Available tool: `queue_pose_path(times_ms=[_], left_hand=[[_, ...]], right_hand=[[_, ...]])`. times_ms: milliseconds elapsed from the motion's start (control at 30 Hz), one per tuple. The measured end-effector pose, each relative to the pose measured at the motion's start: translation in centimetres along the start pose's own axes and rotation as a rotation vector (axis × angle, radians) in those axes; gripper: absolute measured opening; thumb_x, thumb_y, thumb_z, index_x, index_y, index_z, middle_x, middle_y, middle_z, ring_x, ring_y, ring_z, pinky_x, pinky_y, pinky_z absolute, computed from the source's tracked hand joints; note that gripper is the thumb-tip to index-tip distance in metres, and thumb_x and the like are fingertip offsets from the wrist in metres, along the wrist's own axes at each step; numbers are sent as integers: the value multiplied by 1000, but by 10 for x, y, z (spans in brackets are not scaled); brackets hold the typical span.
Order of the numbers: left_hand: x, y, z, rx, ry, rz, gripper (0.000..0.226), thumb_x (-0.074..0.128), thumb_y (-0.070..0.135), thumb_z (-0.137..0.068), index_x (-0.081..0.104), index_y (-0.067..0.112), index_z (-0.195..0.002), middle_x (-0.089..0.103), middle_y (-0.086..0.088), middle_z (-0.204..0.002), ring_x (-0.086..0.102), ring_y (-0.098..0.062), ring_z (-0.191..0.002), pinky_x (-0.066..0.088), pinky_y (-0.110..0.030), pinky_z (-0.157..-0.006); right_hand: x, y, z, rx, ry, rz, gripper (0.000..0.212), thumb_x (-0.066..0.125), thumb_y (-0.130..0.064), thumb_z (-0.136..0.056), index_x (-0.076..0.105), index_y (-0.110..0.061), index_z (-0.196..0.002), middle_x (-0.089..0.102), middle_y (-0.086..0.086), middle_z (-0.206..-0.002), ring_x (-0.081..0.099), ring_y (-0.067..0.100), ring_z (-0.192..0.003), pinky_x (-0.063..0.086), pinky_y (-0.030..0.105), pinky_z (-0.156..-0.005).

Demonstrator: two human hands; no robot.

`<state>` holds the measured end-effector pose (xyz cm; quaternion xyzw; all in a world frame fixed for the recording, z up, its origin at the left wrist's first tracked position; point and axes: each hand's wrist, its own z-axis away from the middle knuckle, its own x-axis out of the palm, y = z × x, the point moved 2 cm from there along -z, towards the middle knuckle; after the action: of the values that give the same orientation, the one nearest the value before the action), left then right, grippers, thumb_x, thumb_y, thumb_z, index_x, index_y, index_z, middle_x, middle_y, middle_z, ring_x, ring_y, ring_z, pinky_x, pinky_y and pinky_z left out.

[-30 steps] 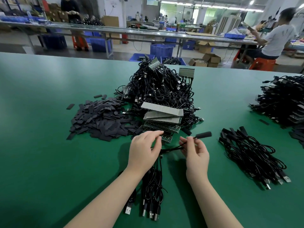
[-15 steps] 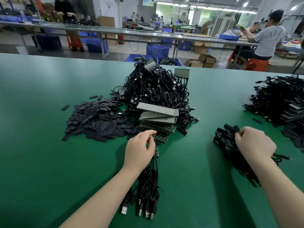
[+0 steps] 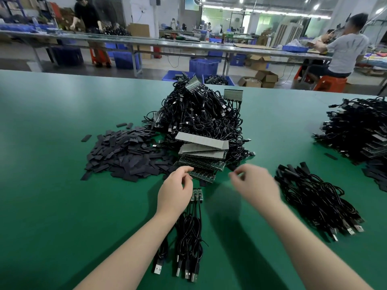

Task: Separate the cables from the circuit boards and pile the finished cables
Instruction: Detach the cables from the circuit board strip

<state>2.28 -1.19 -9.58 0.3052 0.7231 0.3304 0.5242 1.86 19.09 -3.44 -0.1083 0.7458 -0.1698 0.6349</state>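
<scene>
- Nearest the person, a bundle of cables [image 3: 189, 233] lies on the green table [image 3: 62, 216], plugs toward the body, its far ends joined to a small circuit board strip [image 3: 196, 194].
- The left hand [image 3: 174, 190] rests just left of that strip with fingers curled; whether it pinches the strip's hidden edge, I cannot tell.
- The right hand [image 3: 254, 182] hovers right of the strip, blurred, fingers loosely bent and holding nothing.
- To do the step well, I judge the left should steady the strip while the right takes one cable close to its joint and snaps it off cleanly.
- Well right of the strip lies the finished cable pile [image 3: 316, 199].
- Just beyond the strip sit stacked boards [image 3: 204, 158], then the unsorted heap [image 3: 201, 116], with black sleeves [image 3: 127, 155] to the left.
</scene>
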Motion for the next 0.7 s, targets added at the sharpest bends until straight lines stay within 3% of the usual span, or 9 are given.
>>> queue_pose_path(times_ms=[100,400,500,700], left_hand=[[0,0,0,-13,-9,8,28,45,21,-97,57,37,-115,63,15,-96,58,-9,-75,51,-34,-63],[1,-5,-4,-45,20,72,33,43,15,-94,59,35,-115,66,20,-90,59,-7,-80,43,-27,-63],[0,-6,-4,-48,45,84,32,44,16,-95,59,35,-115,66,18,-93,60,-10,-86,47,-29,-69],[0,-3,-4,20,27,-186,31,49,25,-94,63,31,-121,70,8,-107,62,-13,-97,48,-36,-87]], right_hand=[[36,-31,22,6,-180,-141,26,57,-46,-94,74,-28,-102,73,-3,-98,67,23,-89,57,32,-79],[74,-52,8,148,-323,-271,24,69,-37,-82,71,-13,-78,58,-5,-62,54,14,-58,38,22,-49],[77,-50,0,216,-312,-464,11,76,-36,-79,69,-28,-80,62,-8,-67,55,9,-59,40,22,-53],[83,-41,2,261,-308,-756,13,82,-30,-80,74,-22,-85,70,-1,-76,59,15,-68,51,32,-67]])
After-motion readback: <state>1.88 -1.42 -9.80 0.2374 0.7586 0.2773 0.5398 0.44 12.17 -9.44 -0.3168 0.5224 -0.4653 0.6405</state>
